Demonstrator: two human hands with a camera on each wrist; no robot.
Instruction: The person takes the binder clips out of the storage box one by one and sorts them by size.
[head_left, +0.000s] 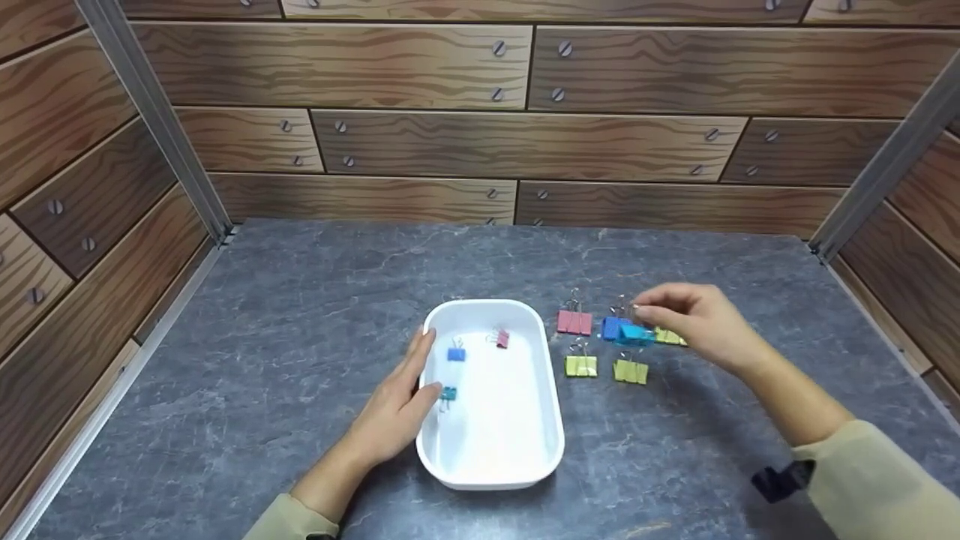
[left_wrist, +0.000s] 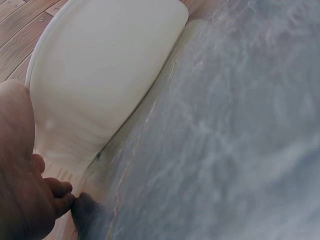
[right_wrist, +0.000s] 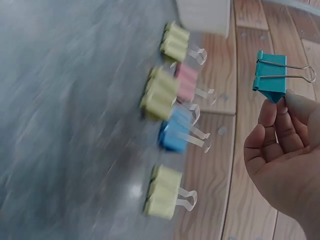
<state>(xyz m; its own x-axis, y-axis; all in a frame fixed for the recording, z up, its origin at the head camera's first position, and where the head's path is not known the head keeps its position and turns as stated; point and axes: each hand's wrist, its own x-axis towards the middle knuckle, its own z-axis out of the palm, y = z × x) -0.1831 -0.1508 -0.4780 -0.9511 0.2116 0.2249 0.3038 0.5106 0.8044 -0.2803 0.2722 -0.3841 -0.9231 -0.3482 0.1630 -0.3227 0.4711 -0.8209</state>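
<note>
My right hand [head_left: 694, 322] pinches a teal binder clip [right_wrist: 272, 72] between thumb and fingertips, above the larger clips on the table. My left hand [head_left: 394, 409] holds the left side of a white tray [head_left: 495, 471], thumb over the rim and fingers along the outer wall. Inside the tray lie a small blue binder clip [head_left: 456, 354], a small pink one [head_left: 502, 340] and a small teal one [head_left: 448, 393] near the thumb. In the left wrist view, the tray's outer wall [left_wrist: 100, 65] fills the upper left.
Right of the tray are a pink binder clip [head_left: 574, 323], a blue one [head_left: 613, 328] partly behind the held clip, and yellow-green ones [head_left: 581, 367], [head_left: 631, 372], [head_left: 670, 337]. The dark marbled tabletop [head_left: 315, 300] is bounded by wood-patterned walls [head_left: 420, 67].
</note>
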